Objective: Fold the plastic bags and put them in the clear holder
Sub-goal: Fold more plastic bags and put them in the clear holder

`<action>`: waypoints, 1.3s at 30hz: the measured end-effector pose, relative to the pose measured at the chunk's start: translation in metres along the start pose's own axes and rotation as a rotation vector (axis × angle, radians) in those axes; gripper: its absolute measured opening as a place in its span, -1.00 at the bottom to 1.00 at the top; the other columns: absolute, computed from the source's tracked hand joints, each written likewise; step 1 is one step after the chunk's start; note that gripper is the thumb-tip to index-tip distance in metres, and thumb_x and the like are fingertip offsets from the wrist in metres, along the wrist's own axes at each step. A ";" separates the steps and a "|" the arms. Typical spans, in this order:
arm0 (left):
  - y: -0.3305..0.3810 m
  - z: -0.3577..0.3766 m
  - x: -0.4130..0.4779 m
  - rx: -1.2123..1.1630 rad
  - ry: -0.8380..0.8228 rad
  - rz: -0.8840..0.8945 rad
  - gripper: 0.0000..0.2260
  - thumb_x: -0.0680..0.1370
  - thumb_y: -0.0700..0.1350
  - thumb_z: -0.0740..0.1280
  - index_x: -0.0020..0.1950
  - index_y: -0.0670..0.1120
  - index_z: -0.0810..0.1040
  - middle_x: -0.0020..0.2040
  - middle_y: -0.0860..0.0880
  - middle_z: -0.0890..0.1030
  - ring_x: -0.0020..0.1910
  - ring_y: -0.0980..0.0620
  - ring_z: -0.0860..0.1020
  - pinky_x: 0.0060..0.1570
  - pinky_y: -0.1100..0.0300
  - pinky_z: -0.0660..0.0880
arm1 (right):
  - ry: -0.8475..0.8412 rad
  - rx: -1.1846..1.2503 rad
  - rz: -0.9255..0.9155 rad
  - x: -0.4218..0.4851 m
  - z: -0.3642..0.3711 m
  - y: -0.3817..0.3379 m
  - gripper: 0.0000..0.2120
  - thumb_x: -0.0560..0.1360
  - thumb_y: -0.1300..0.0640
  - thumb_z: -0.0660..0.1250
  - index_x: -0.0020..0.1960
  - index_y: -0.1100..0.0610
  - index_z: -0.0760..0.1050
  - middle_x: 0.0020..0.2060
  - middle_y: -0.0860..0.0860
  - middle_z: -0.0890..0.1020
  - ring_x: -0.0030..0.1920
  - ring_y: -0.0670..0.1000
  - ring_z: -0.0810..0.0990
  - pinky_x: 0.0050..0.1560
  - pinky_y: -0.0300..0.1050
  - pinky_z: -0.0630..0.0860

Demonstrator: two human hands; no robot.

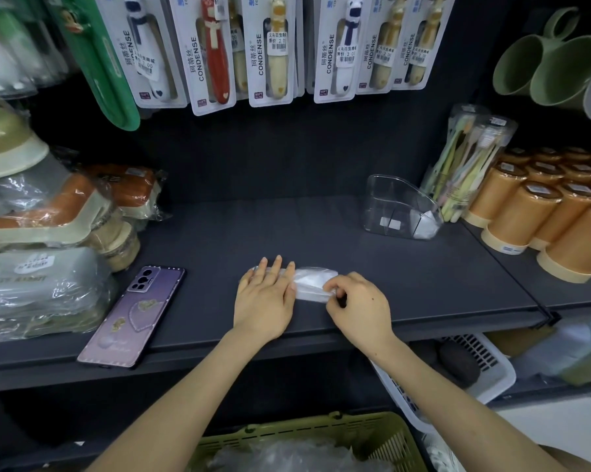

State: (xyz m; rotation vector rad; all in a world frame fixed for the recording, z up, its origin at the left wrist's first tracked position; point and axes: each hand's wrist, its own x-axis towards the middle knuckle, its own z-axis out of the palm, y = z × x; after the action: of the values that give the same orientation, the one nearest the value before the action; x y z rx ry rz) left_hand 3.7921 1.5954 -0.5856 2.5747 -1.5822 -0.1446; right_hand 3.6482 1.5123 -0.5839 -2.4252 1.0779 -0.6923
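plastic bag (313, 282): translucent white, folded into a narrow strip, lying crosswise on the dark shelf (321, 229) near its front edge, held at both ends.

left hand (265, 298): palm down, fingers straight and slightly spread, pressing flat on the left end of the strip.

right hand (358, 304): fingers curled, thumb and fingertips pinching the right end of the strip.

clear holder (382, 195): upright toward the back right of the same shelf, well apart from both hands. one folded white bag (425, 226) tucked in at its right side.

phone (134, 315): purple case, face down, angled at the shelf's front edge, left of the left hand, not touching it.

toothbrush bundle (464, 165): in clear wrap, leaning just behind and right of the holder.

orange cups (532, 212): stacked on their sides, far right.

carded toothbrushes (270, 49): hanging in a row above the shelf.

green mugs (542, 63): upper right, mouths toward the camera.

wrapped goods (32, 233): piled at far left.

green basket (287, 429): below the shelf, between the forearms, holding loose clear plastic.

white basket (491, 366): lower right, beneath the shelf.
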 end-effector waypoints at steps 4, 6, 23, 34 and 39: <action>0.000 0.001 0.000 0.008 0.001 0.018 -0.55 0.68 0.05 -0.15 0.58 0.07 -0.06 0.59 0.01 -0.04 0.57 -0.01 -0.13 0.51 0.11 -0.16 | 0.004 -0.029 -0.072 0.004 -0.012 -0.002 -0.75 0.38 0.22 0.34 0.04 0.11 0.64 -0.07 -0.02 0.57 -0.05 0.05 0.52 -0.08 -0.20 0.41; 0.000 0.002 -0.001 0.011 0.009 0.019 -0.55 0.68 0.05 -0.15 0.58 0.06 -0.07 0.59 0.00 -0.04 0.57 -0.01 -0.13 0.51 0.10 -0.15 | 0.049 -0.093 -0.186 0.007 -0.010 -0.004 -0.69 0.40 0.10 0.28 0.08 0.16 0.64 0.04 0.05 0.62 0.04 0.12 0.58 0.04 -0.09 0.51; 0.003 -0.005 0.020 -0.033 0.030 0.284 -0.55 0.69 0.01 -0.12 0.57 -0.06 0.05 0.58 0.02 0.04 0.56 0.04 -0.06 0.48 0.15 -0.29 | -0.386 -0.382 -0.289 0.003 0.002 0.012 0.07 0.28 -0.31 -0.74 0.57 0.09 0.01 0.56 -0.02 0.05 0.55 -0.06 -0.06 0.48 -0.03 -0.30; -0.043 -0.007 0.013 -0.001 -0.104 0.258 -0.55 0.70 0.00 -0.13 0.58 0.01 -0.13 0.58 0.11 -0.14 0.54 0.14 -0.23 0.46 0.18 -0.34 | -0.520 -0.387 -0.234 -0.001 -0.023 0.031 -0.06 0.28 -0.38 -0.63 0.56 -0.01 -0.23 0.53 -0.16 -0.19 0.45 -0.23 -0.35 0.48 0.02 -0.39; -0.038 -0.006 0.011 0.021 -0.113 0.217 -0.55 0.69 0.00 -0.16 0.58 0.00 -0.15 0.58 0.08 -0.15 0.54 0.11 -0.24 0.49 0.12 -0.32 | -0.113 -0.166 0.029 -0.004 -0.019 0.025 -0.23 0.51 -0.31 -0.22 0.28 0.13 0.52 0.30 0.04 0.54 0.35 0.05 0.44 0.36 0.03 0.26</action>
State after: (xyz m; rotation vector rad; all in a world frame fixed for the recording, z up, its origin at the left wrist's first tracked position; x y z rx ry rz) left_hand 3.8313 1.6030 -0.5852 2.4272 -1.8995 -0.2579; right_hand 3.6205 1.4969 -0.5832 -2.5476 1.1632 -0.4666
